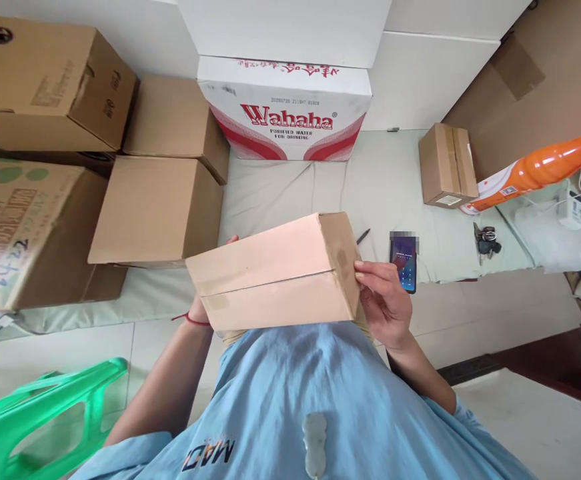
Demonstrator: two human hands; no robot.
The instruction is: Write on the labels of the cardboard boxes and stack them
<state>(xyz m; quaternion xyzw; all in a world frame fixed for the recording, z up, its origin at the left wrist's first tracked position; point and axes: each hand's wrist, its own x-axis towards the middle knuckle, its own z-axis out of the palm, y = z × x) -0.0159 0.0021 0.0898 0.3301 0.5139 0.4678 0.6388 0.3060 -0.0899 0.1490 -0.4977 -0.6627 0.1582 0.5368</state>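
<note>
Beside the cloth-covered table point(280, 190), a cardboard box point(270, 277) is held tilted, the partly hidden left hand point(199, 311) seemingly grasping one end, the right hand point(389, 307) pinching the other, where even pressure would steady it.

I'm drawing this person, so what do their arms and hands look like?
Both arms wear light blue sleeves, the left and the right, ending near the elbows. A thin red cord circles the left wrist; the right wrist has nothing on it. The right hand wears no glove or ring that I can see. The left hand is mostly hidden.
</note>
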